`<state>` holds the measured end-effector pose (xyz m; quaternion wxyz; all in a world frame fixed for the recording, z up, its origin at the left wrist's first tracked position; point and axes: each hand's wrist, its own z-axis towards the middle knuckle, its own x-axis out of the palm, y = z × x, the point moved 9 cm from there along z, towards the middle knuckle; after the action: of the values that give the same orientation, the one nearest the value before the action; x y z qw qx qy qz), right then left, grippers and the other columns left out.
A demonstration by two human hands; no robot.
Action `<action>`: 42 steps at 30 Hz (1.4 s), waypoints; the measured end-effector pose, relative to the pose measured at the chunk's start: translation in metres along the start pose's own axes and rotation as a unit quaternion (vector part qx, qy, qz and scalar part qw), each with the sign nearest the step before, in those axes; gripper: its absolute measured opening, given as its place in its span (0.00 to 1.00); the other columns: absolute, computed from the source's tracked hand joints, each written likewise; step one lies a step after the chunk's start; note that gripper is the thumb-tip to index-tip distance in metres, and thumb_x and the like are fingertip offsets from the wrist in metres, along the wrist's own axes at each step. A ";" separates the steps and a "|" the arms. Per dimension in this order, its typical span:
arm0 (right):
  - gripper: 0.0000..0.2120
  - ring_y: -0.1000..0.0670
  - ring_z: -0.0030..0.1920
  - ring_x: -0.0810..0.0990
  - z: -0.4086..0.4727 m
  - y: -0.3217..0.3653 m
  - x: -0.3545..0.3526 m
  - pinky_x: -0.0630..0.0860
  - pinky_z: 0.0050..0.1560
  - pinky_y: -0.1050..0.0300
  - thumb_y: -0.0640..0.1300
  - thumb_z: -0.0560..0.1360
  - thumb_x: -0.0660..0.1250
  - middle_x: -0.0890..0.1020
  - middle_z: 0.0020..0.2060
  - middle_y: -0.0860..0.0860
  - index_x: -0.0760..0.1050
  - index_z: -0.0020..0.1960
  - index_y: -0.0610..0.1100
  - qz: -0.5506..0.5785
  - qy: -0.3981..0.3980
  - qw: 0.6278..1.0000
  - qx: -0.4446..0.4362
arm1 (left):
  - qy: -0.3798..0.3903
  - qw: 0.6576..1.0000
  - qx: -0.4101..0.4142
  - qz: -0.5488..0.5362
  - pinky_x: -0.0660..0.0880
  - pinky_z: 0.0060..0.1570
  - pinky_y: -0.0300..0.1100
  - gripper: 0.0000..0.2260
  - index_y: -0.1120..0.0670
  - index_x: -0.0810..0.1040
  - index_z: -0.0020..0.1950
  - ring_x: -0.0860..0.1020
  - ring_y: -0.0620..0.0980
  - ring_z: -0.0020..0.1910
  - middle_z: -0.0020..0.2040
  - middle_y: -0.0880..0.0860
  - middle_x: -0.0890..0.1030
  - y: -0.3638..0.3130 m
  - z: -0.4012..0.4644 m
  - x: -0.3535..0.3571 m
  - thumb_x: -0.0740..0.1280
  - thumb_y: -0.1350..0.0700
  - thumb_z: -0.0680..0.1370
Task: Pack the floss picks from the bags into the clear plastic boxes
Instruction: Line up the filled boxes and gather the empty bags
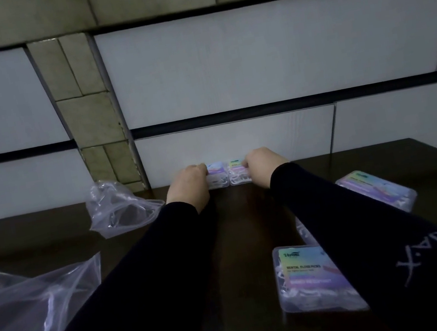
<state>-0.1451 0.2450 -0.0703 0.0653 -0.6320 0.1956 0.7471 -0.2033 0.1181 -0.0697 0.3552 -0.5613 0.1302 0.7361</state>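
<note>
Two clear plastic boxes with rainbow labels and white floss picks inside stand side by side at the table's far edge against the wall. My left hand (189, 185) grips the left box (217, 175). My right hand (262, 165) grips the right box (238, 172). Both arms are stretched far forward in black sleeves. A closed filled box (308, 277) lies near me on the right, partly under my right sleeve. Another filled box (380, 190) lies further right. A third box (305, 233) peeks out beside my right forearm.
A crumpled clear bag (120, 207) lies at the far left of the dark wooden table (237, 234). A larger clear bag (27, 307) lies at the near left. A white panelled wall (237, 145) rises directly behind the table's far edge.
</note>
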 end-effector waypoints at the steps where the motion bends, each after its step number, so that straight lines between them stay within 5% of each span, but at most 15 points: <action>1: 0.12 0.43 0.52 0.78 -0.006 -0.004 -0.003 0.73 0.52 0.56 0.34 0.79 0.58 0.80 0.50 0.42 0.77 0.58 0.37 0.005 -0.006 1.000 0.006 | -0.009 1.000 0.008 -0.006 0.73 0.59 0.48 0.10 0.57 0.76 0.59 0.75 0.55 0.57 0.59 0.57 0.76 -0.005 -0.004 -0.002 0.63 0.60 0.78; 9: 0.11 0.44 0.52 0.80 -0.073 -0.056 -0.041 0.76 0.52 0.54 0.38 0.78 0.63 0.81 0.51 0.43 0.79 0.58 0.40 0.023 -0.078 0.992 0.095 | -0.023 0.983 0.088 -0.162 0.69 0.52 0.39 0.08 0.54 0.82 0.51 0.76 0.49 0.50 0.52 0.53 0.78 -0.095 -0.050 -0.021 0.68 0.51 0.77; 14: 0.10 0.43 0.52 0.79 -0.116 -0.084 -0.052 0.77 0.53 0.52 0.38 0.76 0.65 0.80 0.52 0.42 0.78 0.57 0.39 -0.005 -0.071 0.986 0.152 | 0.065 0.966 0.190 -0.165 0.73 0.49 0.39 0.10 0.54 0.83 0.51 0.76 0.45 0.46 0.48 0.50 0.82 -0.154 -0.079 -0.022 0.69 0.49 0.76; 21: 0.10 0.44 0.54 0.78 -0.158 -0.102 -0.055 0.75 0.52 0.52 0.38 0.76 0.66 0.79 0.53 0.42 0.75 0.57 0.38 -0.041 -0.026 0.978 0.205 | 0.126 0.960 0.200 -0.147 0.74 0.51 0.39 0.17 0.51 0.85 0.51 0.77 0.42 0.48 0.51 0.46 0.81 -0.185 -0.102 -0.014 0.73 0.41 0.70; 27: 0.14 0.44 0.59 0.74 -0.173 -0.100 -0.058 0.73 0.55 0.50 0.39 0.78 0.62 0.76 0.58 0.42 0.72 0.63 0.39 -0.063 -0.019 0.975 0.212 | 0.145 0.965 0.194 -0.100 0.75 0.43 0.43 0.14 0.50 0.81 0.35 0.77 0.46 0.39 0.41 0.48 0.81 -0.193 -0.113 -0.013 0.71 0.41 0.71; 31: 0.14 0.41 0.62 0.70 -0.178 -0.098 -0.055 0.72 0.57 0.44 0.41 0.80 0.60 0.72 0.61 0.41 0.69 0.65 0.41 -0.090 0.002 0.970 0.226 | 0.157 0.971 0.171 -0.051 0.76 0.48 0.45 0.10 0.55 0.83 0.44 0.79 0.50 0.46 0.48 0.53 0.82 -0.191 -0.113 -0.015 0.72 0.49 0.73; 36: 0.15 0.42 0.61 0.73 -0.173 -0.092 -0.052 0.73 0.54 0.49 0.39 0.79 0.61 0.74 0.61 0.41 0.71 0.65 0.40 -0.118 0.017 0.972 0.202 | 0.146 0.981 0.118 0.038 0.71 0.44 0.41 0.05 0.56 0.77 0.48 0.75 0.53 0.44 0.50 0.56 0.79 -0.172 -0.107 -0.016 0.66 0.55 0.77; 42: 0.16 0.43 0.58 0.75 -0.156 -0.085 -0.049 0.74 0.60 0.47 0.40 0.78 0.63 0.76 0.57 0.41 0.71 0.65 0.39 -0.114 0.014 0.977 0.180 | 0.128 0.989 0.033 0.062 0.74 0.54 0.45 0.10 0.60 0.77 0.58 0.78 0.56 0.56 0.57 0.59 0.79 -0.122 -0.096 -0.022 0.63 0.62 0.78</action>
<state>0.0375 0.2718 -0.0607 0.2598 -0.6388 0.2545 0.6780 -0.0488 0.1407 -0.0566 0.3078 -0.6296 0.2335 0.6740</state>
